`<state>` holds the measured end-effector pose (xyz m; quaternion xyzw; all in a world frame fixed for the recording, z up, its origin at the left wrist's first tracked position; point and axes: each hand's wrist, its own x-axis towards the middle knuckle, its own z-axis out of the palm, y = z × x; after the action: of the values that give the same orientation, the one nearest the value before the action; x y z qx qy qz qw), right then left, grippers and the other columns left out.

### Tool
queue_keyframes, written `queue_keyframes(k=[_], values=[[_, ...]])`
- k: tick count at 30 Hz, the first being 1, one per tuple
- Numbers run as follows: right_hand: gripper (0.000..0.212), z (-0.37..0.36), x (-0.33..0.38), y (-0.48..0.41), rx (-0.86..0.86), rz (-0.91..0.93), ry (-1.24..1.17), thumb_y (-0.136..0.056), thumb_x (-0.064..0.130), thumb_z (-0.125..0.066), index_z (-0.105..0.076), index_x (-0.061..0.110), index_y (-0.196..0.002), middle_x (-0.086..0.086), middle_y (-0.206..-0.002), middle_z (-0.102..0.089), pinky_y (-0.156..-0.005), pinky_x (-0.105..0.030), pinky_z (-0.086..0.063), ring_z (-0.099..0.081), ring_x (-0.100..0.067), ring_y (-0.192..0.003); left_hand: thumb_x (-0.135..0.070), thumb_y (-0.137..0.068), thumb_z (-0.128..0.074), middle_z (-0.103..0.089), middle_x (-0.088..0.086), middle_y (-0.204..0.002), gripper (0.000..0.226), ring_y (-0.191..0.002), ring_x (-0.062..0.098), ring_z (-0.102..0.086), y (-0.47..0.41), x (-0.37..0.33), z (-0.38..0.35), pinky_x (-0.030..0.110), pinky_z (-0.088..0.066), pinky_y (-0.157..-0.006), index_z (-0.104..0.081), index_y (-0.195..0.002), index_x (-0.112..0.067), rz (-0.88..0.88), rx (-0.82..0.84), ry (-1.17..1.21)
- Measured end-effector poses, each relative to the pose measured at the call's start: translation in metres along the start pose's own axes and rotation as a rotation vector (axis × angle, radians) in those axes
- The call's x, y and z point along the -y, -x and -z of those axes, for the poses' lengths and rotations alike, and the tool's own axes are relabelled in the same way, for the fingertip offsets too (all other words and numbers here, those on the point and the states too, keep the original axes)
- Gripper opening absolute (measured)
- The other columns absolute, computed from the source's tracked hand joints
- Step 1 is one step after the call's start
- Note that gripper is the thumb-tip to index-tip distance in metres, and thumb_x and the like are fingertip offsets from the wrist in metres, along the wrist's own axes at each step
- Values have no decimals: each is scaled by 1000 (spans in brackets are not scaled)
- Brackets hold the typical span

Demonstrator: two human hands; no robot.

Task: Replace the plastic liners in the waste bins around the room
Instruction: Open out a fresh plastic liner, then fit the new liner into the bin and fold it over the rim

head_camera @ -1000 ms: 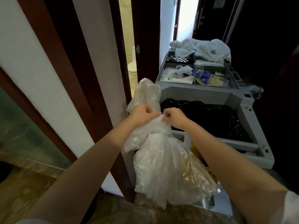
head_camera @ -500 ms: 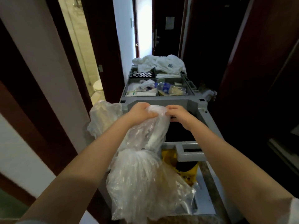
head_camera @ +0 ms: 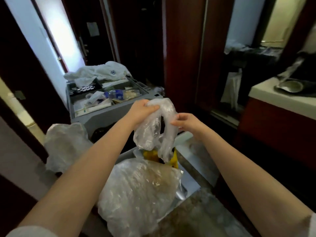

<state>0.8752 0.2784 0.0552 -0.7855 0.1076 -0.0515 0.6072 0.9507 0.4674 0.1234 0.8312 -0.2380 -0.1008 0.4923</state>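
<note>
2 arms reach out over the near end of the grey cart. Left hand fists the used liner at its neck, right hand pinches it alongside. Bag body hangs below.

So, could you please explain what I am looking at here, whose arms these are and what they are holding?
There is no machine here. One camera worn on a person's head looks forward and down, so the two bare arms are that person's own. The left hand grips the gathered top of a clear plastic bag, and the right hand pinches the same plastic beside it. The bag's full lower part bulges below. Behind the hands stands a grey cart. Its top tray holds small supplies and a water bottle, with white towels piled at the far end. A second clear bag shows at the cart's left side.
</note>
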Motion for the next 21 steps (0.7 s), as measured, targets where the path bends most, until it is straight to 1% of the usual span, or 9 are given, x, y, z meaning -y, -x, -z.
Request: queue_keyframes(k=[3, 5, 7, 10, 12, 14, 15, 18, 21], values=[[12, 8, -14, 54, -111, -21, 22, -87, 17, -70, -62, 17, -78, -5, -87, -62, -84, -35, -50, -61, -17, -86, -30, -86, -68, -65, 7, -89, 26, -81, 20, -61, 13, 6, -22, 31, -47, -70, -66, -100, -7, -23, 137, -15], [15, 10, -25, 96, -213, -38, 14, -88, 18, -69, -62, 18, -75, -6, -85, -62, -81, -36, -51, -60, -18, -83, -32, -85, -68, -64, 13, -94, 34, -86, 25, -62, 24, 9, -41, 33, -48, -72, -64, -103, -4, -29, 217, -30], [16, 16, -38, 140, -316, -91, 22, -89, 19, -69, -62, 18, -74, -5, -82, -63, -81, -36, -52, -61, -17, -82, -34, -84, -69, -64, 15, -98, 34, -93, 31, -63, 39, 9, -64, 38, -50, -76, -64, -102, -5, -15, 322, -46], [17, 31, -54, 201, -430, -199, 66, -89, 23, -69, -61, 15, -76, -3, -79, -62, -79, -36, -52, -60, -17, -79, -34, -86, -67, -58, 5, -90, 24, -87, 24, -59, 70, -3, -105, 35, -45, -73, -58, -92, -13, -82, 541, -191], [20, 44, -60, 242, -518, -250, 89, -89, 22, -69, -59, 15, -74, -1, -73, -58, -72, -32, -49, -57, -15, -73, -31, -88, -66, -55, 1, -95, 26, -92, 20, -56, 92, -20, -131, 32, -44, -75, -56, -102, -13, -181, 660, -289], [20, 57, -64, 283, -603, -296, 106, -90, 22, -68, -58, 17, -73, 2, -70, -56, -69, -30, -46, -54, -12, -68, -29, -88, -67, -53, -3, -98, 35, -97, 16, -53, 115, -41, -157, 29, -43, -75, -53, -115, -12, -280, 766, -333], [20, 63, -66, 304, -637, -318, 116, -90, 23, -68, -59, 18, -73, 3, -70, -56, -69, -29, -46, -54, -12, -67, -30, -87, -68, -52, -5, -102, 43, -100, 14, -50, 127, -51, -171, 27, -43, -75, -50, -122, -13, -308, 818, -334], [21, 79, -74, 373, -722, -356, 148, -89, 25, -69, -59, 18, -72, 5, -70, -57, -70, -29, -47, -55, -11, -68, -41, -83, -71, -43, 0, -136, 75, -121, 18, -45, 165, -77, -216, 29, -41, -91, -33, -143, -17, -374, 911, -311], [20, 93, -82, 450, -822, -405, 188, -88, 25, -70, -60, 17, -72, 2, -73, -60, -73, -31, -49, -58, -12, -73, -49, -82, -68, -33, 2, -149, 82, -133, 22, -38, 214, -107, -268, 32, -38, -98, -28, -147, -19, -453, 1021, -321]])
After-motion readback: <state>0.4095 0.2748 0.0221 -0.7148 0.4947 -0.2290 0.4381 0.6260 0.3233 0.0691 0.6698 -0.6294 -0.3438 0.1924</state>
